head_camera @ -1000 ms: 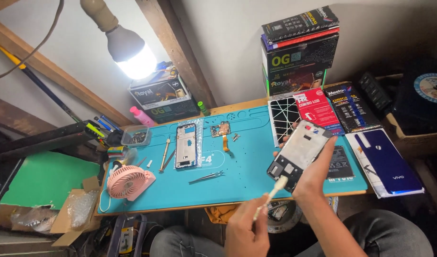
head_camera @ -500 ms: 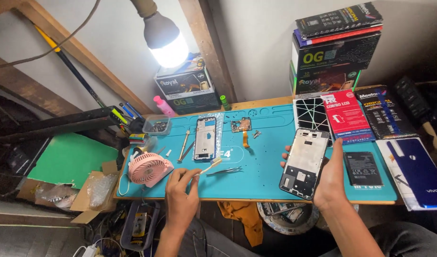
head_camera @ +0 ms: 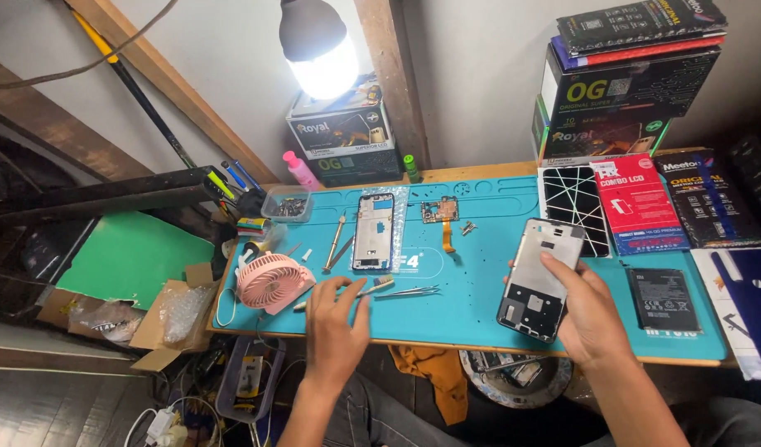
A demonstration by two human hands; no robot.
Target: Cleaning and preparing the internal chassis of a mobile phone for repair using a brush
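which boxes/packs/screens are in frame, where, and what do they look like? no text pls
Dark box: under the lamp, rear centre; black, white top edge.
Box stack: rear right; black with green, a flat dark pack on top.
Red pack: right of the mat, flat, red and white.
Cracked screen: left of the red pack, black.
Black pack: far right, flat.
Blue-white box: right edge.

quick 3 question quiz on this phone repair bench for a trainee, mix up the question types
1. True or false: the right hand holds a phone frame above the teal mat.
2. What lies nearest the left hand? A) pink fan B) brush C) battery
3. Fill in: the black battery lies to the ____ of the held frame.

Key: 1 true; 2 B, the brush; 3 right.
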